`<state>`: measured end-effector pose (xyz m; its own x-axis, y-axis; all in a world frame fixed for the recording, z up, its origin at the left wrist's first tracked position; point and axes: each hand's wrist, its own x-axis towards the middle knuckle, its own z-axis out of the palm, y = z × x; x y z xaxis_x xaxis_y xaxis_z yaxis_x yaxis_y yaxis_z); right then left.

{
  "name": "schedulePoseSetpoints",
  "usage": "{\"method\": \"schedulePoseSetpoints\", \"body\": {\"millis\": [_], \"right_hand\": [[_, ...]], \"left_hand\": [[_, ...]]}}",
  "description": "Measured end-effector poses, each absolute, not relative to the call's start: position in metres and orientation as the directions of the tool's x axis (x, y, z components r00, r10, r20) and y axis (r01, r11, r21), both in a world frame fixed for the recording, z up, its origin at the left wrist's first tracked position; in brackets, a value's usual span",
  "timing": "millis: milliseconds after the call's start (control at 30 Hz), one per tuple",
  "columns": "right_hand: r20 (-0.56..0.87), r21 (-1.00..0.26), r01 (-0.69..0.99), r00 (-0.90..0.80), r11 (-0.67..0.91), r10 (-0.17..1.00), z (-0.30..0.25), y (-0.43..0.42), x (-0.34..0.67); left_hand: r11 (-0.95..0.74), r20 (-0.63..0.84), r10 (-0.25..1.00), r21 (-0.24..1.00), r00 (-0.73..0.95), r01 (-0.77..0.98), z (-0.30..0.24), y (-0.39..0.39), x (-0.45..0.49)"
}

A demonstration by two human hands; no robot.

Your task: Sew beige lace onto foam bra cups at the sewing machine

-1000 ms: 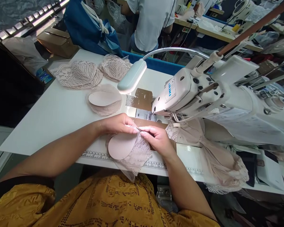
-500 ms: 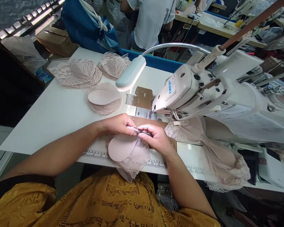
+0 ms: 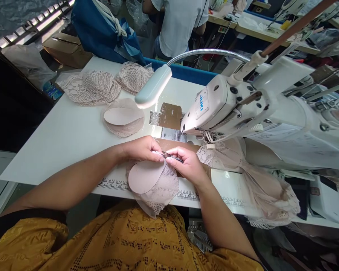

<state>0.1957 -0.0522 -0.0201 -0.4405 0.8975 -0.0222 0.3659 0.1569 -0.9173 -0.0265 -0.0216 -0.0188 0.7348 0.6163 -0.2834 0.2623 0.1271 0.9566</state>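
Observation:
My left hand point(image 3: 143, 147) pinches the upper edge of a pale pink lace bra cup point(image 3: 165, 188). The cup hangs down over the table's front edge, and a smooth oval pad point(image 3: 143, 177) shows on it. In my right hand point(image 3: 188, 165) is a slim dark metal tool that looks like thread snips point(image 3: 175, 158). Its tip points left and meets the lace at my left fingertips. Fingers hide most of the snips and the pinched edge, so I cannot tell whether the blades are closed.
A white sewing machine point(image 3: 214, 105) stands at the right, with a lamp point(image 3: 154, 86) beside its head. Sewn lace point(image 3: 268, 188) trails off its right side. More lace cups point(image 3: 101, 86) and a padded piece point(image 3: 121, 117) lie at the left. A person point(image 3: 176, 28) sits beyond the table.
The snips have shifted slightly in my right fingers, and a bit less of their tip shows by the left hand. The cup has barely moved; the view has shifted slightly.

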Motion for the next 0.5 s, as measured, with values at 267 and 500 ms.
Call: {"method": "schedulePoseSetpoints", "body": {"millis": [267,500], "right_hand": [[0.007,-0.897,0.387,-0.471,0.214,0.882,-0.0191,-0.0508,0.1944],[-0.001,-0.891,0.399,-0.474,0.214,0.880,-0.0180,-0.0527,0.1911]], "left_hand": [[0.146,-0.288,0.599,0.957,0.747,0.252,-0.0218,-0.0205,-0.0275],[0.136,-0.288,0.592,0.956,0.753,0.259,-0.0198,-0.0203,-0.0257]]}}
